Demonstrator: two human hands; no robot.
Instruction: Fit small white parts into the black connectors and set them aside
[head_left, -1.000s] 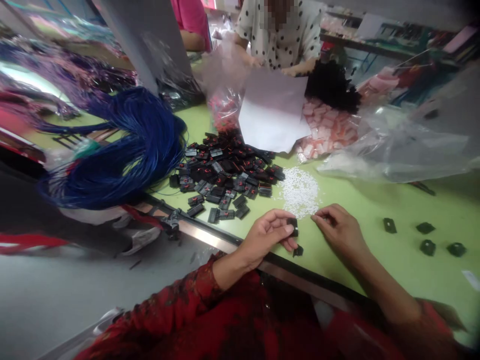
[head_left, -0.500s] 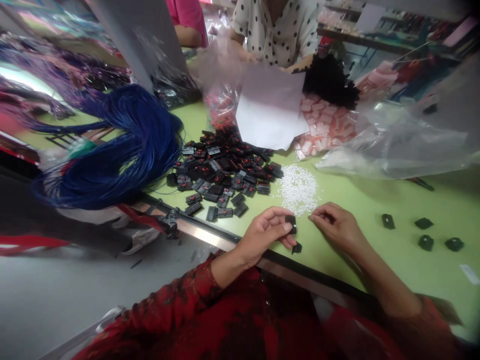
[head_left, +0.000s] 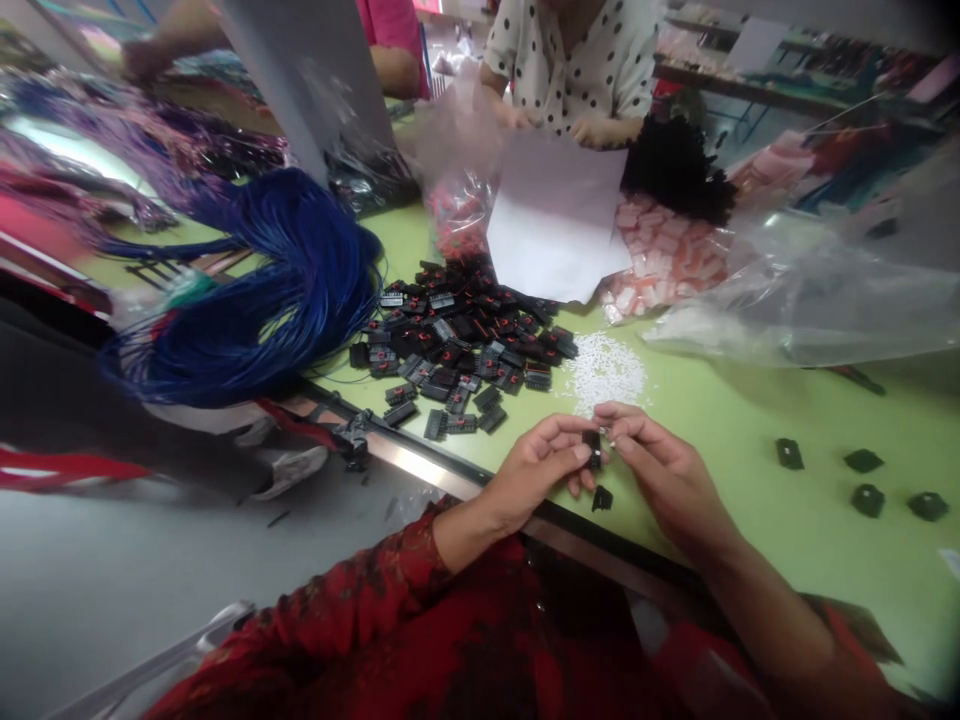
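Between the thumb and fingers of my left hand (head_left: 541,465) is a small black plastic connector housing (head_left: 592,450) with a white spot on its face. My right hand (head_left: 660,462) is right beside it, thumb and forefinger pinched on a tiny white piece (head_left: 610,440). Just beyond both hands lies a pile of tiny white pieces (head_left: 607,368). Below my left fingers another small black part (head_left: 602,498) rests on the green table (head_left: 720,540). To the left spreads a heap of black connector housings (head_left: 465,350), some showing orange-red bits.
Several black parts (head_left: 868,500) lie apart on the right. A bundle of blue wires (head_left: 300,260) covers the left side. Behind are a white sheet (head_left: 555,220), pale pink pieces (head_left: 667,255) and a clear plastic bag (head_left: 817,300). A person in a dotted shirt (head_left: 574,65) sits opposite.
My right hand has moved left from the edge of the white pile to the housing, a tiny white piece in its fingers. My left hand still holds the housing. The camera view has shifted slightly.
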